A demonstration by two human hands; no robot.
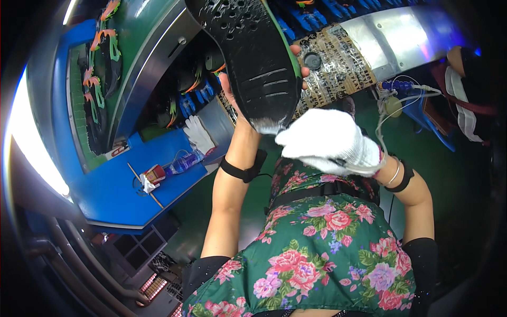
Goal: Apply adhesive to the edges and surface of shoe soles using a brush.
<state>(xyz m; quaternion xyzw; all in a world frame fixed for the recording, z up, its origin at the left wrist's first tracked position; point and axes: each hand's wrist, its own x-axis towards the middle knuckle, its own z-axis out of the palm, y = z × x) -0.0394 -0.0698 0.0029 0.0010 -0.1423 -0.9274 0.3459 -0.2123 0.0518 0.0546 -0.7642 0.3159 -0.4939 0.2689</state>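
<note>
At the top centre of the frame, a black sole (259, 63) with a green edge is shown face-on, its small holes toward the top and several thin slits below them. The bare left hand (229, 93) grips it from behind, thumb along the left edge and fingertips curled round the right. Near the sole's lower end is a whitish, wet-looking patch, and just beside it the right hand (330, 141), in a white glove, has its fingers bent in; whether it pinches anything cannot be told. Behind the sole, brown printed wrapping (343, 74) covers part of a metal surface (398, 39), with a dark round cap (312, 61) lying on it. Left of centre, a blue table (113, 198) bears a loose white glove (199, 136), a clear bottle (186, 161), a red tub (155, 173) and a thin stick (157, 201). A green floral apron (327, 232) fills the lower centre.
</note>
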